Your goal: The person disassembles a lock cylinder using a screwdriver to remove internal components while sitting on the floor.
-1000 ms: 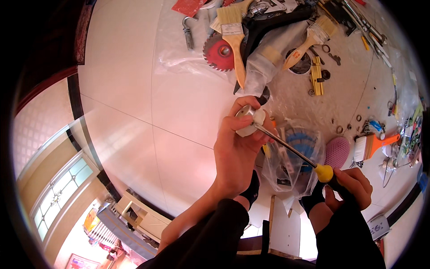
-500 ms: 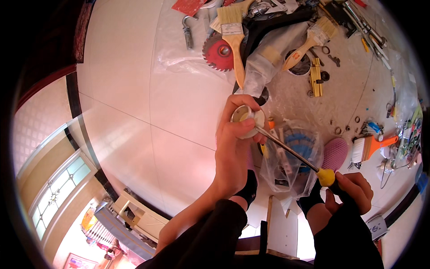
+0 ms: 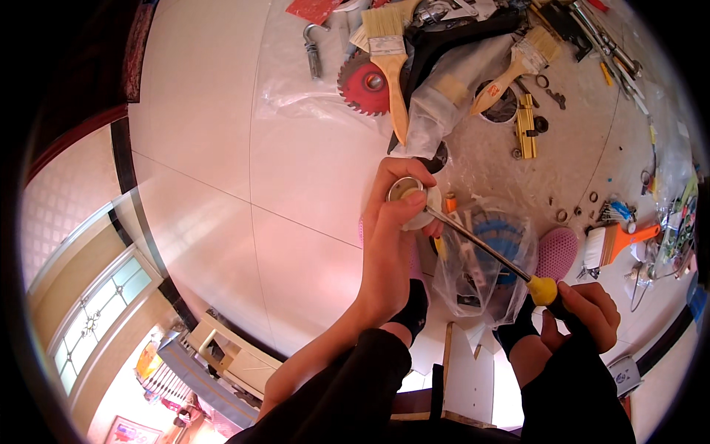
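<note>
Head view shows the left hand [image 3: 388, 244] pinching a small round fitting [image 3: 414, 201], rigid, light, held by its rim; the right hand [image 3: 584, 314] clenches a screwdriver [image 3: 492, 248] by its handle

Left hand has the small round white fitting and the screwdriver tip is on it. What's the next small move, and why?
Probably turn the yellow-handled screwdriver with the right hand while the left hand steadies the small round white fitting: the shaft's tip already meets the fitting's side, and the thumb is pressed on top.
</note>
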The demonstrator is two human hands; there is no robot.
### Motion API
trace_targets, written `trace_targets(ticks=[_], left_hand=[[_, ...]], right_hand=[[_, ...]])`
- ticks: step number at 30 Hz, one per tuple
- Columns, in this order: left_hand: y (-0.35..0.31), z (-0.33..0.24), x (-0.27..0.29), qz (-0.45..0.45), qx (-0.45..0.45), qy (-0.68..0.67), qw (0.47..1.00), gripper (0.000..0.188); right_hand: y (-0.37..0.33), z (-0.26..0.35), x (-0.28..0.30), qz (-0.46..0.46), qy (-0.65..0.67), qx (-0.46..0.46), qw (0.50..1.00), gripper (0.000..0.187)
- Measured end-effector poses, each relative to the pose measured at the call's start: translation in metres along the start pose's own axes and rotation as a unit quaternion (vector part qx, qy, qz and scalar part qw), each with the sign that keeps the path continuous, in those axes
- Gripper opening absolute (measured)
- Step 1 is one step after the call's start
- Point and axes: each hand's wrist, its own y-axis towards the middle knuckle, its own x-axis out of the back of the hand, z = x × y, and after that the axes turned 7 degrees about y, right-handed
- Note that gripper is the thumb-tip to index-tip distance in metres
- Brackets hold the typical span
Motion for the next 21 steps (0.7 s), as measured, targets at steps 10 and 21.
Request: trace_targets(ticks=[10,21], left_hand=[[0.002,0.001,0.000,-0.018,0.005,0.051,0.999,0.012],[0.003,0.005,-0.007,-0.066,-0.024,0.154,0.986,0.016]], right_hand=[[0.012,-0.003,0.012,0.065,-0.020,0.082,0.994,0.050],[0.014,-0.006,0.012,0.045,-0.022,0.099,0.994,0.046]])
